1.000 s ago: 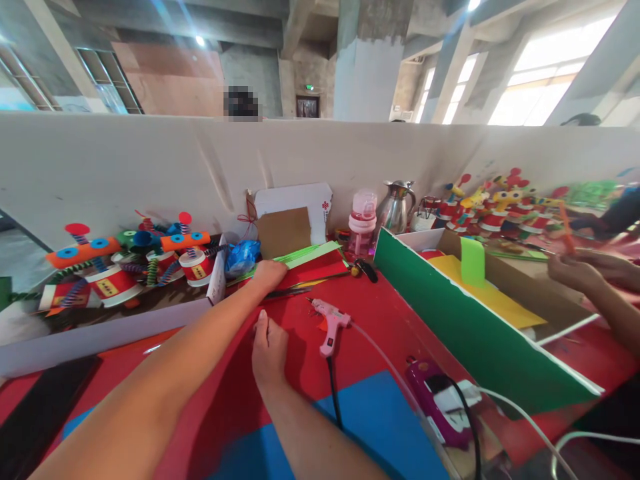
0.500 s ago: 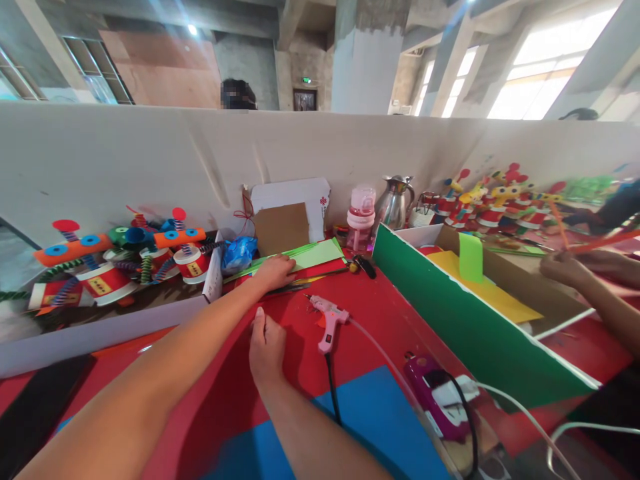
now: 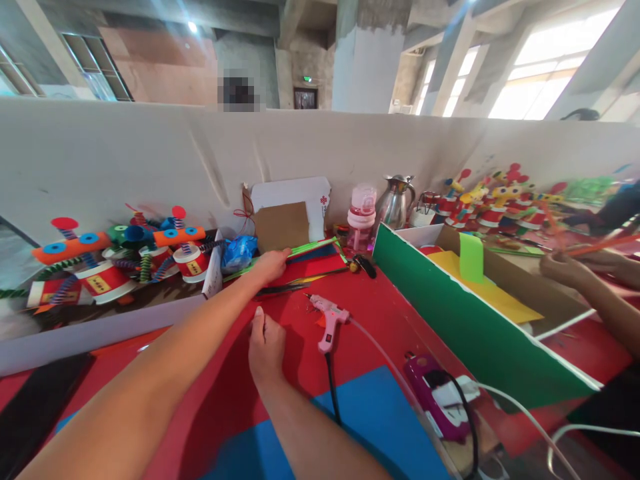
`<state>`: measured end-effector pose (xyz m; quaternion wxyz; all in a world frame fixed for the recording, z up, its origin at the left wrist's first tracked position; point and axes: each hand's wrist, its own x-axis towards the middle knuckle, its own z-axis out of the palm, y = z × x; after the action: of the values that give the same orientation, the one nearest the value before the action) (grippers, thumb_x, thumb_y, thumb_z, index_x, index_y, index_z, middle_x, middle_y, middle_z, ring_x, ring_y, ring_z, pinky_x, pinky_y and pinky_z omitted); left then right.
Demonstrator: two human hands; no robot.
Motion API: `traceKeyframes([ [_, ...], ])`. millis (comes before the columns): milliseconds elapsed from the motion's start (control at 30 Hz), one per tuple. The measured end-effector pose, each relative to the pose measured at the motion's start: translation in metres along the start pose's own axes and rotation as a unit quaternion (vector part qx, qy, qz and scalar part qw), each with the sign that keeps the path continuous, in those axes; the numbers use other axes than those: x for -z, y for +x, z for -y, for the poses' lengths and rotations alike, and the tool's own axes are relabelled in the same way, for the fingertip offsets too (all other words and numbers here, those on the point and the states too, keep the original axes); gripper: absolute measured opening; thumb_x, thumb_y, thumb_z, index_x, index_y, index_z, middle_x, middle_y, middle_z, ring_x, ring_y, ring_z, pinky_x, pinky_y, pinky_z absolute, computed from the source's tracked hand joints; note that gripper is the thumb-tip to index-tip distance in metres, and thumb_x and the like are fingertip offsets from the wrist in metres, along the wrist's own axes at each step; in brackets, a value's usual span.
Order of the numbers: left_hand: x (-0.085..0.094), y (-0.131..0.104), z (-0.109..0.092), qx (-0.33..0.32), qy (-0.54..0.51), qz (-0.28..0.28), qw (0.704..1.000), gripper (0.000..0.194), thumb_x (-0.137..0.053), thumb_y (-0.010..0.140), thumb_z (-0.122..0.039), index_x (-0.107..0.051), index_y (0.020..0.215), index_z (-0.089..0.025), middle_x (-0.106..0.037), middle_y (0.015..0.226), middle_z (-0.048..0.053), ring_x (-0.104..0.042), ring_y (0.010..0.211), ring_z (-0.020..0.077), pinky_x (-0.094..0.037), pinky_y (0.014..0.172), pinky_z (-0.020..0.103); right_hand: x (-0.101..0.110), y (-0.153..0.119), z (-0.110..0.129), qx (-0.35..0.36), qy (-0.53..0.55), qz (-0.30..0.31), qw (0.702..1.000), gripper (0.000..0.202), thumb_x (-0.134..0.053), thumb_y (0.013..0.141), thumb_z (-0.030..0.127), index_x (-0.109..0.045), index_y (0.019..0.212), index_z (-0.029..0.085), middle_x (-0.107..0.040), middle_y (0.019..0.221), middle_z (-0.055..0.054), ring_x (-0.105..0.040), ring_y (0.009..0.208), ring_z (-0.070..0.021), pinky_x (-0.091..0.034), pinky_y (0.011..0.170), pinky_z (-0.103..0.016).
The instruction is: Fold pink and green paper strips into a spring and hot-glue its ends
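My left hand (image 3: 270,265) reaches far across the table and pinches the near edge of a green foam sheet (image 3: 315,247), tilting it up. Blue and red sheets (image 3: 320,261) show underneath it. My right hand (image 3: 265,347) lies flat, fingers together, on the red sheet (image 3: 295,347) covering the table. It holds nothing. A pink glue gun (image 3: 330,320) rests just right of that hand, its black cord running toward me.
A green-sided cardboard box (image 3: 475,333) with yellow paper stands to the right. A purple device (image 3: 440,400) with cables lies near the front. Colourful cup toys (image 3: 100,260) fill a tray on the left. A pink bottle (image 3: 363,217) and kettle (image 3: 395,203) stand at the back. A co-worker's hands (image 3: 565,270) work at the far right.
My left hand went from resting on the green sheet to lifting its edge, uncovering the blue and red sheets below. My right hand stayed put.
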<state>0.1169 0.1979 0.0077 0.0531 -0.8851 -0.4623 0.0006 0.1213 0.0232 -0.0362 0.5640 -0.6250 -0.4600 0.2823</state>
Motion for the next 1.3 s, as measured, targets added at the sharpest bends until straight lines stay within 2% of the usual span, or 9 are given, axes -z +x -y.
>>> traceKeyframes([
  [233,-0.004,0.000,0.007,-0.003,-0.022,-0.029,0.999,0.026,-0.040,0.086,-0.022,-0.063,0.097,-0.015,-0.066,0.100,0.012,-0.063,0.095,0.0223,-0.047,0.081,0.029,0.001,0.000,0.001,-0.005,-0.013,0.010,1.000,0.045,-0.027,0.092,0.038,-0.040,0.052,0.021,-0.043,0.045,0.002,-0.044,0.045,-0.0126,-0.021,0.048,-0.026],
  [367,-0.007,-0.002,0.005,-0.007,-0.035,-0.052,0.998,0.036,-0.038,0.087,-0.019,-0.055,0.119,-0.017,-0.060,0.113,0.012,-0.063,0.093,0.0218,-0.048,0.079,0.030,0.000,0.000,0.000,-0.006,-0.012,0.008,1.000,0.046,-0.028,0.092,0.039,-0.040,0.052,0.021,-0.043,0.045,0.002,-0.044,0.045,-0.0126,-0.021,0.048,-0.026],
  [500,-0.005,0.003,0.012,-0.055,-0.057,-0.096,0.992,0.067,-0.035,0.079,0.000,-0.038,0.139,-0.031,-0.042,0.140,0.007,-0.062,0.101,0.0180,-0.048,0.083,0.028,0.000,0.000,-0.001,0.002,-0.019,0.007,1.000,0.048,-0.027,0.093,0.040,-0.040,0.051,0.021,-0.042,0.044,0.002,-0.041,0.043,-0.0122,-0.020,0.046,-0.026],
  [567,-0.004,0.007,0.017,-0.099,-0.045,-0.080,0.991,0.066,-0.037,0.077,0.001,-0.048,0.132,-0.033,-0.038,0.144,0.004,-0.058,0.109,0.0176,-0.046,0.088,0.027,0.000,-0.001,-0.002,0.003,-0.026,0.009,1.000,0.049,-0.027,0.093,0.040,-0.042,0.050,0.021,-0.043,0.043,0.002,-0.042,0.043,-0.0122,-0.019,0.046,-0.027],
  [667,-0.004,0.011,0.021,-0.142,0.010,-0.036,0.989,0.046,-0.042,0.079,-0.004,-0.067,0.108,-0.029,-0.047,0.137,0.003,-0.051,0.117,0.0190,-0.042,0.095,0.029,0.000,-0.001,-0.001,0.007,-0.033,0.010,0.999,0.050,-0.027,0.094,0.039,-0.044,0.051,0.021,-0.044,0.044,0.002,-0.043,0.043,-0.0120,-0.018,0.046,-0.027],
  [767,-0.004,0.010,0.019,-0.106,0.055,-0.027,0.992,0.030,-0.047,0.083,-0.016,-0.069,0.101,-0.025,-0.056,0.122,0.007,-0.051,0.112,0.0227,-0.044,0.090,0.033,0.000,-0.001,0.001,0.016,-0.042,0.001,0.999,0.049,-0.027,0.094,0.038,-0.043,0.050,0.021,-0.043,0.044,0.002,-0.041,0.043,-0.0118,-0.017,0.046,-0.028],
  [900,-0.001,0.007,0.013,-0.044,0.072,-0.027,0.996,0.026,-0.054,0.081,-0.028,-0.068,0.101,-0.019,-0.056,0.116,0.012,-0.050,0.107,0.0269,-0.046,0.081,0.035,0.000,-0.001,0.001,0.019,-0.042,-0.004,0.999,0.049,-0.027,0.093,0.037,-0.041,0.050,0.021,-0.041,0.043,0.003,-0.039,0.043,-0.0114,-0.017,0.046,-0.027],
  [1167,0.000,0.007,0.006,-0.019,0.055,-0.043,0.997,0.024,-0.050,0.081,-0.022,-0.071,0.091,-0.017,-0.057,0.113,0.014,-0.046,0.107,0.0297,-0.041,0.084,0.042,0.000,-0.001,0.000,0.021,-0.048,-0.006,0.999,0.049,-0.028,0.094,0.037,-0.042,0.049,0.021,-0.042,0.043,0.003,-0.040,0.043,-0.0115,-0.017,0.045,-0.027],
  [1300,0.000,0.009,0.010,-0.006,0.050,-0.058,0.997,0.026,-0.047,0.080,-0.020,-0.072,0.088,-0.017,-0.059,0.110,0.014,-0.048,0.104,0.0279,-0.041,0.084,0.040,-0.001,-0.001,0.000,0.019,-0.074,-0.003,0.997,0.051,-0.026,0.095,0.038,-0.047,0.051,0.021,-0.046,0.044,0.002,-0.041,0.043,-0.0122,-0.018,0.046,-0.027],
])
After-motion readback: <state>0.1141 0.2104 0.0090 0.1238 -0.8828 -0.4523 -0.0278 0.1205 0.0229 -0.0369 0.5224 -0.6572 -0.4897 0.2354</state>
